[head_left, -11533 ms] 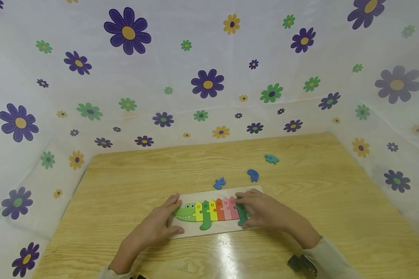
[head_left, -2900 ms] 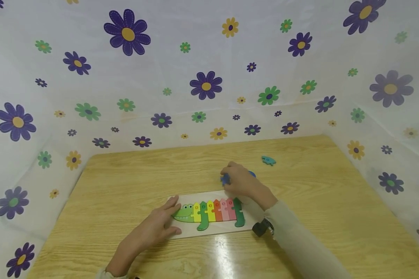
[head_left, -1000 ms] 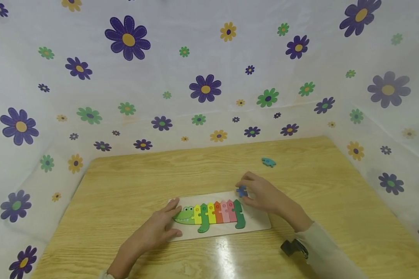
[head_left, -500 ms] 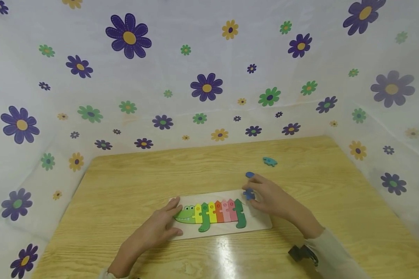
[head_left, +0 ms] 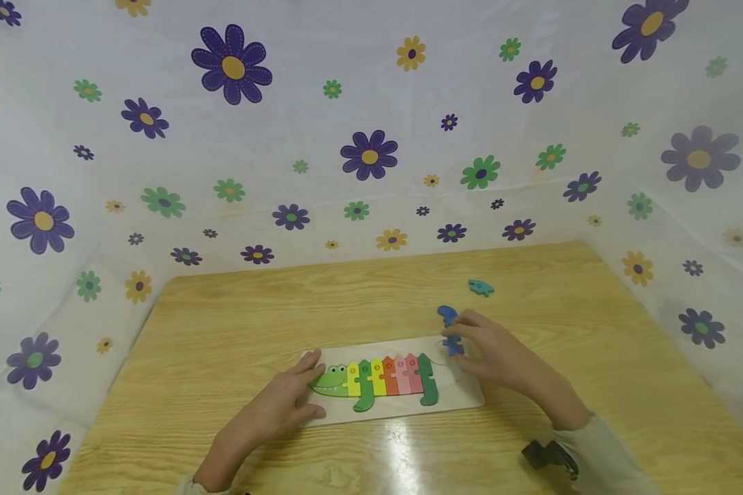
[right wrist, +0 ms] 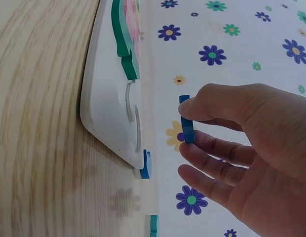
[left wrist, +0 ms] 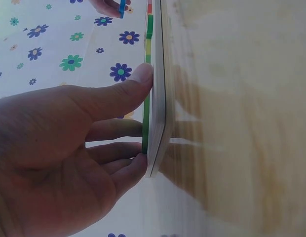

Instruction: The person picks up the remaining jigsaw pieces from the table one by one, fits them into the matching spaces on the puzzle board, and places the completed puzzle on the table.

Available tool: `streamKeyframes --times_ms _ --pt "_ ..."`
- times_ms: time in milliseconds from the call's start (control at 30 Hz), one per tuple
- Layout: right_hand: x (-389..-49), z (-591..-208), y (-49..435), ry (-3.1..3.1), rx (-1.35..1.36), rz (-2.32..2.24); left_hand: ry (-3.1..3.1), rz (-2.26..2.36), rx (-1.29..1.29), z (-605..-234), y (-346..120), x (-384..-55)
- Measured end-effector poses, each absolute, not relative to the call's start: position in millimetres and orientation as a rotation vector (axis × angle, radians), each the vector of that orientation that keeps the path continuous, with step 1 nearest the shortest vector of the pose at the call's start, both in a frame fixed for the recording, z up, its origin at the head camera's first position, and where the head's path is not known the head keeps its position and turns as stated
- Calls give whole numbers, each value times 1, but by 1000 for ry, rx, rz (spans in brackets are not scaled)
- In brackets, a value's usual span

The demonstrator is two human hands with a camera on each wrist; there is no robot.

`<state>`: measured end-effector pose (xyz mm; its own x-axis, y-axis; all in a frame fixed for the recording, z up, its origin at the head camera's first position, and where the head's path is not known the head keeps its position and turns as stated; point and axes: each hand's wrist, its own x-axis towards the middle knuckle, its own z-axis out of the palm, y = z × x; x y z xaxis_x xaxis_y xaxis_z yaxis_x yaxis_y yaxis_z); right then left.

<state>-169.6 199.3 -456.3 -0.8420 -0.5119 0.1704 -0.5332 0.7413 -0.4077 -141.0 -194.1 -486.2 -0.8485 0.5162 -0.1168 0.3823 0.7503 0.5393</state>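
A pale wooden crocodile puzzle board (head_left: 378, 411) lies on the table. Its green head (head_left: 330, 382), numbered yellow, green, orange and pink pieces and a dark green leg piece (head_left: 429, 388) sit in a row. Past the leg piece, the board's right end shows a bare outlined recess. My left hand (head_left: 280, 399) rests on the left end; in the left wrist view its fingertips and thumb (left wrist: 142, 74) press at the head piece and board. My right hand (head_left: 498, 350) pinches a small blue puzzle piece (right wrist: 186, 121) between thumb and fingers, above the board's right end.
Behind the board's right corner lies a curved blue puzzle piece (head_left: 446, 313). Farther back on the wooden table (head_left: 254, 302) is a teal piece (head_left: 481, 287). A flower-printed white sheet (head_left: 297, 124) encloses the back and sides.
Earlier my right hand left the board's right end and picked up the blue puzzle piece from behind the board. Since then it has carried it rightward over that end. My left hand stays put.
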Motion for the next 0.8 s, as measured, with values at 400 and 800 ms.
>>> streamKeyframes --times_ms 400,800 --pt "-172 -459 207 -2816 897 757 2691 751 704 -487 -196 -140" --pt "-172 -459 213 -2802 890 770 2692 744 734 -485 -195 -141"
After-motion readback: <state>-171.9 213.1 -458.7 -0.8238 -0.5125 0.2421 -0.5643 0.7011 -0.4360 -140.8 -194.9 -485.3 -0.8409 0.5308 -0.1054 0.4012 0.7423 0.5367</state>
